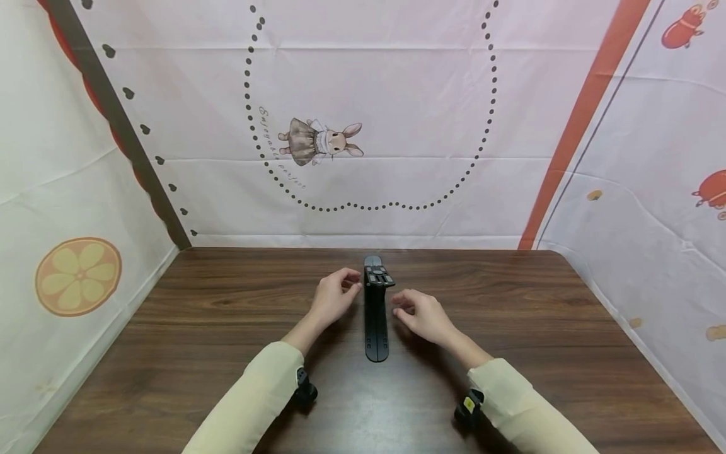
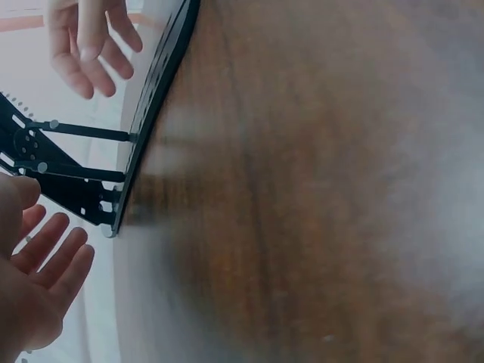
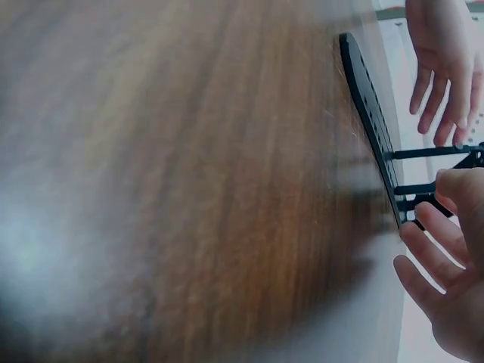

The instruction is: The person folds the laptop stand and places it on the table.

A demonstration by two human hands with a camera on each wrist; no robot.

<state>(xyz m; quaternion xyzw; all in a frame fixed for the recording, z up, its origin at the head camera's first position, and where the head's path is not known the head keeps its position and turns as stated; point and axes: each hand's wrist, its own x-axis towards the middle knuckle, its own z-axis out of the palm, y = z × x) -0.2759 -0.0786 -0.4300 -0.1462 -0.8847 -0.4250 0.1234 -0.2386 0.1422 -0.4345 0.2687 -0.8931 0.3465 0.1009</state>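
Note:
A black folding stand (image 1: 376,315) stands on the table, its long flat base pointing away from me and a hinged upper part raised on thin struts (image 2: 91,131). My left hand (image 1: 333,297) is just left of its raised part, fingers loosely bent and holding nothing. On the other side, my right hand (image 1: 422,317) hovers close by with relaxed fingers and nothing in its grasp. The left wrist view shows the spread left fingers (image 2: 53,261) near the struts; whether they touch cannot be told. In the right wrist view the right fingers (image 3: 431,253) are near the stand's end.
The dark wood table (image 1: 227,302) carries the stand near its middle. Behind it hangs a white printed cloth (image 1: 397,126) with a rabbit figure, and similar cloth walls (image 1: 79,189) flank both sides. Each wrist wears a small black camera (image 1: 305,388).

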